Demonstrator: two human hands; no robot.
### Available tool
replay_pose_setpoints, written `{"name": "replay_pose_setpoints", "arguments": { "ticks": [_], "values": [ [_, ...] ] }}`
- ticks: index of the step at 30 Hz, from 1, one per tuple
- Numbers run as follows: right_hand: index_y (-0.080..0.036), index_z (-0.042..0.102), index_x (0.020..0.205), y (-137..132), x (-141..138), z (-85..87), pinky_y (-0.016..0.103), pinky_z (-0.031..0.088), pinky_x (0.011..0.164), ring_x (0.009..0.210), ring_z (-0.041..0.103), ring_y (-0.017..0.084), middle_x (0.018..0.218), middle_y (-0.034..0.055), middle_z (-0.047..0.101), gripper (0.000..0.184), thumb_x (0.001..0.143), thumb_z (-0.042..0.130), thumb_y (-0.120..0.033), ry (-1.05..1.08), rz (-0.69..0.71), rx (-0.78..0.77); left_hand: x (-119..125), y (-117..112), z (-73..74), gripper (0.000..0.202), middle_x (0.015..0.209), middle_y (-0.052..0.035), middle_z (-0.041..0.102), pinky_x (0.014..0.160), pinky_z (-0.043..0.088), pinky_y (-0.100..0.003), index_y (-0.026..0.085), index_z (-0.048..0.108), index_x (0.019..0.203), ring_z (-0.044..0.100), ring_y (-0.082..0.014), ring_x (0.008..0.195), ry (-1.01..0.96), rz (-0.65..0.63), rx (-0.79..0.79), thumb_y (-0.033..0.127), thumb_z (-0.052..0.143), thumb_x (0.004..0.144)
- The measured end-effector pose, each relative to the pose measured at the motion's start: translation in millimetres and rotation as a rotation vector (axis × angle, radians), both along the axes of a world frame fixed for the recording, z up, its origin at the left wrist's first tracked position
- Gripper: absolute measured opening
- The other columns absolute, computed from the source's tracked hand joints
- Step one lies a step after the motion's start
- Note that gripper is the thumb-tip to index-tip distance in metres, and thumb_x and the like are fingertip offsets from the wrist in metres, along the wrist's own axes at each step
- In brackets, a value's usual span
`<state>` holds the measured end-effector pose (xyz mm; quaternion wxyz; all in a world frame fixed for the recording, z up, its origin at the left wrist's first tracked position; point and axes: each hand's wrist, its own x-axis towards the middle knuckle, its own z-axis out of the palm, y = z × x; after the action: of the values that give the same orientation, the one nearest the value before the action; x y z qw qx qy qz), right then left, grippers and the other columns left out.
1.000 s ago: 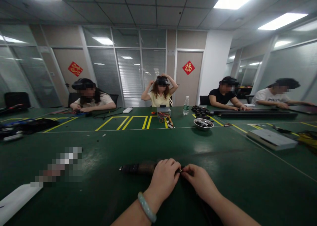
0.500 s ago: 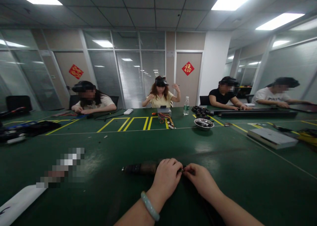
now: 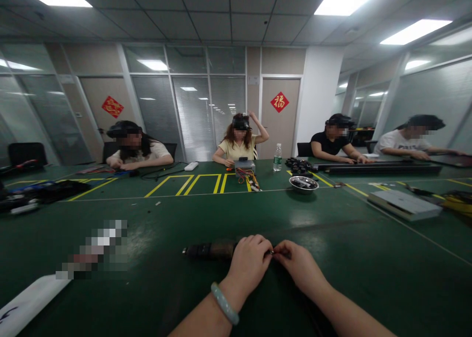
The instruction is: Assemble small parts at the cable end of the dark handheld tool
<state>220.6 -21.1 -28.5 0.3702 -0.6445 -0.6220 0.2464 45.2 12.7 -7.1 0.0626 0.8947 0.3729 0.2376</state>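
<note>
A dark, long, cylindrical power tool (image 3: 214,251) lies on the green table, its small metal tip pointing left. My left hand (image 3: 250,258), with a pale green bangle on the wrist, is closed over the tool's right part and hides it. Right beside it, my right hand (image 3: 295,260) pinches something tiny at the tool's right end, where a small metallic glint shows between the fingertips. What the right fingers hold is too small to make out. A dark cord seems to run down under my right forearm.
A metal bowl (image 3: 304,184) of small parts, a water bottle (image 3: 277,159) and a grey box with wires (image 3: 245,168) stand farther back. A flat grey box (image 3: 404,205) lies right. At left is a white, partly blurred strip (image 3: 33,297). Several people sit across the table.
My hands and the tool stay almost in place. Across the table, the person in the middle has lowered one hand to the table and raised the other to the head.
</note>
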Motion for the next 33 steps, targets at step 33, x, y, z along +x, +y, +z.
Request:
{"name": "replay_pose_setpoints", "arguments": {
  "ticks": [33],
  "values": [
    [-0.021,0.068,0.08,-4.3,0.1,0.0,0.024,0.04,0.062,0.071,0.062,0.017,0.078,0.0011,0.07,0.016,0.083,0.057,-0.033,-0.059,0.007,-0.04,0.9,0.6,3.9,0.009,0.095,0.0003,0.063,0.078,0.038,-0.034,0.024,0.065,0.09,0.055,-0.0187,0.09,-0.041,-0.011,-0.059,0.023,0.056,0.088]
  ]
}}
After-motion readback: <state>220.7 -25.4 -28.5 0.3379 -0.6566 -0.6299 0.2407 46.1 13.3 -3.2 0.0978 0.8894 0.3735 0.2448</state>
